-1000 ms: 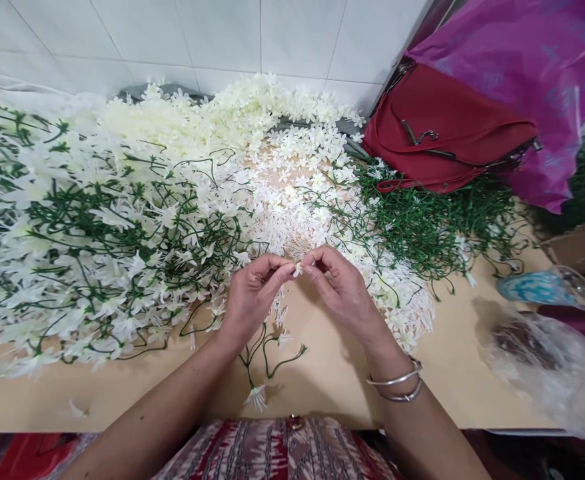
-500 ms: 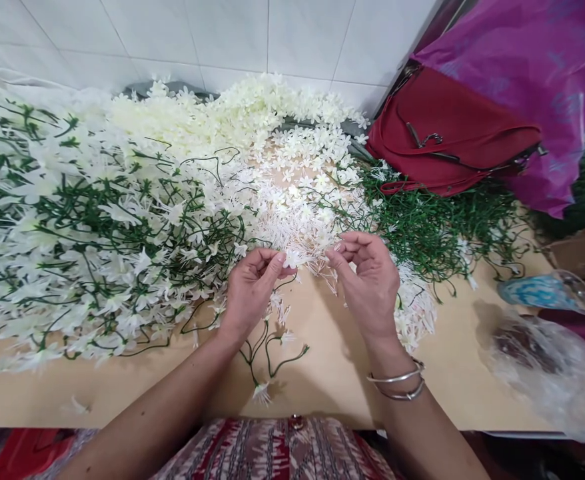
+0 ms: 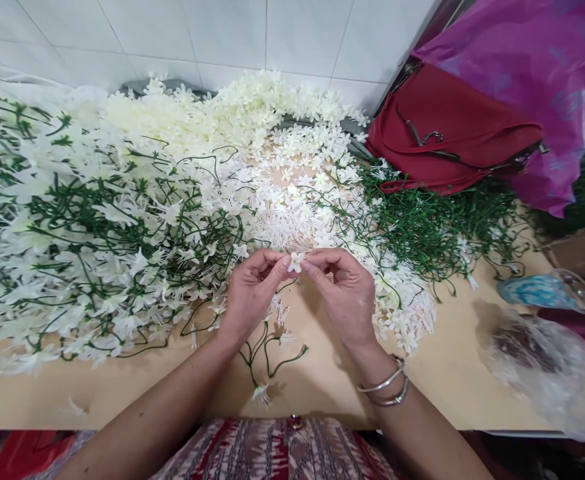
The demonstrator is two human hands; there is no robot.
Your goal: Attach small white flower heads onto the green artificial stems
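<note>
Between my fingertips is a small white artificial flower with a pale yellow centre. My left hand pinches its left side between thumb and forefinger. From the right, the thumb and forefinger of my right hand close at the flower's other edge; whether they also hold a stamen piece is too small to tell. Just below the hands, a green branching stem with white blossoms lies on the table. Right behind them spreads a heap of loose white petals and thin white stamens.
A big pile of white flowers on green stems fills the left. Cream blossoms lie along the tiled wall. Green stems, a red handbag, a purple bag, a blue-patterned cup and a clear plastic bag occupy the right.
My right hand has moved left, from beside the petal heap to the flower, so both hands' fingertips now meet there. My left hand stays almost in place, still pinching the flower.
</note>
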